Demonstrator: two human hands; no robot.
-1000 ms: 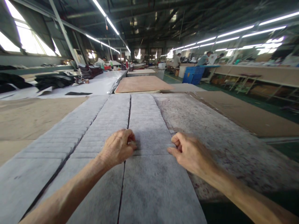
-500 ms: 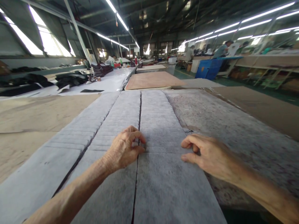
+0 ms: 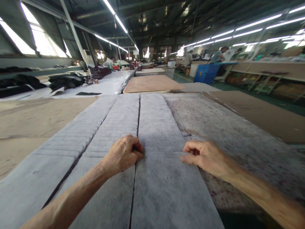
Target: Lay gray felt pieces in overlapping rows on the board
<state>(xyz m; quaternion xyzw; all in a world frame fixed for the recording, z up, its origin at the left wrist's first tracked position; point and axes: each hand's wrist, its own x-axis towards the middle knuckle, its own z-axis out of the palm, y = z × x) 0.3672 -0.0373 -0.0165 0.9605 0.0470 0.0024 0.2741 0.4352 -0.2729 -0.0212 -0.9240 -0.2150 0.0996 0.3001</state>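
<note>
Big windows [image 3: 45, 39] on the left, tube lights [image 3: 121, 23] overhead. Green floor [image 3: 274, 101] right. Far wall [image 3: 154, 44]'s kinda murky, can't really tell.

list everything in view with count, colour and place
sheets: many, pale grey, three long rows in front
mat: one, speckled grey, right of the sheets
brown board: one, brown, right of the mat
pinkish board: one, pinkish tan, beyond the sheets
cover: count unclear, tan, left of the sheets
dark piles: several, mostly black, back left
box: one, blue, back right
people: at least two, one in blue-grey, back right
lights: several, white, overhead
left hand: one, bare, at right row's left edge
right hand: one, bare, at right row's right edge
</note>
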